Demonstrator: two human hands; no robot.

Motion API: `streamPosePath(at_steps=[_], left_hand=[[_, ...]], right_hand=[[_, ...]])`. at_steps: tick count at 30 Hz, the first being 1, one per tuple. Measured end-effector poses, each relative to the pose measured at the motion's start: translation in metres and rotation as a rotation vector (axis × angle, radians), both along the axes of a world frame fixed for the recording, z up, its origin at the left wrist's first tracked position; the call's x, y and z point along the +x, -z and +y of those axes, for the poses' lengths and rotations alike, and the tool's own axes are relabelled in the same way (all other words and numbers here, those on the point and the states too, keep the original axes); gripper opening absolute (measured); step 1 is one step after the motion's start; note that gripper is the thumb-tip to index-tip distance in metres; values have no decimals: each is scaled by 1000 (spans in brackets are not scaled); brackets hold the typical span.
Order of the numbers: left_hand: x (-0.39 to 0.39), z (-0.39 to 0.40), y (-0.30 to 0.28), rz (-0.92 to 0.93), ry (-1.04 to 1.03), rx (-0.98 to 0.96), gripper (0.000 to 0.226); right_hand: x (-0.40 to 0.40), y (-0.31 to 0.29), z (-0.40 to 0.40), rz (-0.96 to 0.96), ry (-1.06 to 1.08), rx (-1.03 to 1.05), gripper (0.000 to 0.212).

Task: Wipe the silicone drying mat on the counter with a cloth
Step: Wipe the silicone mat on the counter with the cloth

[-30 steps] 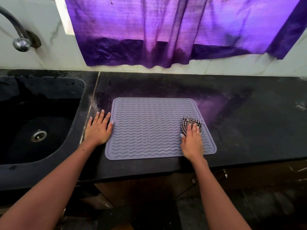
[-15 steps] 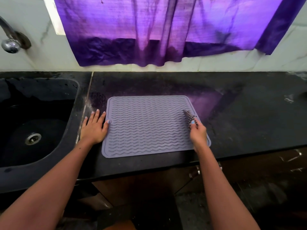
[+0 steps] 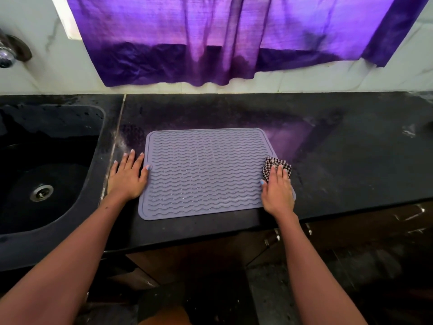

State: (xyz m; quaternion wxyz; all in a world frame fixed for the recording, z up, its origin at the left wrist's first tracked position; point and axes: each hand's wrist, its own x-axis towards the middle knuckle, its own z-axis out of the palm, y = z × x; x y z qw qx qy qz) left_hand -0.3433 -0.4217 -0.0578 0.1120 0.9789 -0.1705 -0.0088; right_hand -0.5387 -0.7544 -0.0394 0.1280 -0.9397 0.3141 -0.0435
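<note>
Item: mat (image 3: 203, 172) – grey silicone, wavy ribs, lies flat on black counter (image 3: 339, 160), just right of sink (image 3: 46, 174), near front edge

Item: cloth (image 3: 271, 166) – checked, bunched small, sits at mat's right edge, approx mid-height; part of it pokes out beyond the fingertips, rest is under the palm

Right hand (image 3: 277, 192) – palm down, fingers spread flat over cloth, pressing it onto mat; not a closed fist, more a flat press w/ cloth pinned beneath

Left hand (image 3: 127, 178) – open, flat on counter beside mat's left edge, thumb tip touching the rim; holds nothing, looks to be bracing mat vs. sliding

Other: purple curtain (image 3: 234, 38) hangs on wall behind; tap (image 3: 7, 55) at far left, only partly in view

Step in hand (judged): wiping stroke under way, cloth at right-hand limit of mat

Progress: cannot tell how much of mat is already done; faint wet sheen near front rows, unclear

Next move calls for: sweep cloth leftward across ribs w/ steady downward press, following the wave grooves; left hand should hold its brace so mat doesn't creep; watch cloth doesn't slip off right edge onto counter
</note>
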Motion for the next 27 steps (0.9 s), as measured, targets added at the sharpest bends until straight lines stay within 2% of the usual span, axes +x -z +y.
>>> streamPosePath(at_steps=[6, 8, 11, 13, 15, 21, 27], left_hand=[[0, 1, -1, 8, 8, -13, 69], [-1, 1, -2, 11, 5, -10, 60], [-2, 1, -4, 24, 8, -1, 56], [-2, 1, -5, 28, 9, 8, 57], [-1, 1, -4, 33, 10, 10, 57], [0, 2, -2, 25, 8, 5, 56], [-1, 0, -2, 17, -5, 3, 56]], right_hand=[[3, -4, -5, -8, -28, 66, 58], [4, -13, -13, -42, -51, 195, 54], [-4, -31, -23, -239, 104, 430, 45], [-9, -36, -23, -326, 171, 395, 45], [-14, -31, -17, -319, 157, 289, 47], [-23, -3, 2, -54, 70, 32, 55], [-25, -2, -7, -28, 2, 82, 59]])
